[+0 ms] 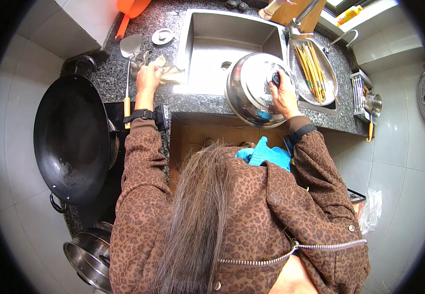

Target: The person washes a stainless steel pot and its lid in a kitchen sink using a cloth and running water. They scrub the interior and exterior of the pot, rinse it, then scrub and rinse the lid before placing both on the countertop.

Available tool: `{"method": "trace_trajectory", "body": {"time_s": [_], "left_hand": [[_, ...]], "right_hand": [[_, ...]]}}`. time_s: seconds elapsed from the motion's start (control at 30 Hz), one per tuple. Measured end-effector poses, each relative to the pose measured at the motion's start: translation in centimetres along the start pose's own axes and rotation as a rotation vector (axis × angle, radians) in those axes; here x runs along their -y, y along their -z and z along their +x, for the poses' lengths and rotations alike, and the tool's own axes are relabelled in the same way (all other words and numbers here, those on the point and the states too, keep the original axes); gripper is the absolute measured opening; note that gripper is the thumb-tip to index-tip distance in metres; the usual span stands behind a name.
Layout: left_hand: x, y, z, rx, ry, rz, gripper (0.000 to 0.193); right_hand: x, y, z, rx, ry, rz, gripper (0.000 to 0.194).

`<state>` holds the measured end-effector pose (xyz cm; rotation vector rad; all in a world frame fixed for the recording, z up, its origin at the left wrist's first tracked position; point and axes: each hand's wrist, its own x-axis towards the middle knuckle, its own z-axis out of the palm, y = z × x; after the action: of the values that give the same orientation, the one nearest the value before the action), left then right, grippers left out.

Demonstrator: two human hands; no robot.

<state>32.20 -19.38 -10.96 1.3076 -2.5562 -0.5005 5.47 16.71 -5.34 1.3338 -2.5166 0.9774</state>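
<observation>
My right hand (285,96) grips the black knob of a domed stainless steel lid (247,84). The lid is tilted over the front edge of the steel sink (231,22), covering part of the basin. On the granite counter left of the sink, my left hand (148,76) is closed on a crumpled, stained cloth (172,74). Beside that hand lies a spatula (127,82) with a metal blade and a wooden handle. A small white round lid (162,36) rests just behind the cloth.
A large black wok (72,139) stands on the left, near a steel pot (87,253). Right of the sink, an oval metal colander (331,82) holds several chopsticks (310,70) beneath the faucet (306,11). An orange plastic dipper (131,9) sits at the back left.
</observation>
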Motion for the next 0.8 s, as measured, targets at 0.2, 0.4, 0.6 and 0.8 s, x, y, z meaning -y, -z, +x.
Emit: {"method": "trace_trajectory", "body": {"time_s": [0.2,0.4,0.6,0.8], "left_hand": [[0.7,2.1,2.4,-0.446,0.28,0.122,0.05],[3.8,0.6,4.2,-0.265,0.267,0.075,0.035],[4.4,4.0,6.8,-0.293,0.211,-1.297,0.033],[-0.7,4.2,8.3,-0.243,0.068,-1.685,0.014]], "right_hand": [[0.2,-1.5,-0.3,-0.083,-0.021,-0.069,0.049],[-0.2,-1.8,-0.4,-0.091,-0.056,-0.079,0.048],[0.0,-1.3,-0.4,-0.103,-0.023,-0.09,0.048],[0.4,-0.9,-0.4,-0.106,-0.074,-0.099,0.049]]}}
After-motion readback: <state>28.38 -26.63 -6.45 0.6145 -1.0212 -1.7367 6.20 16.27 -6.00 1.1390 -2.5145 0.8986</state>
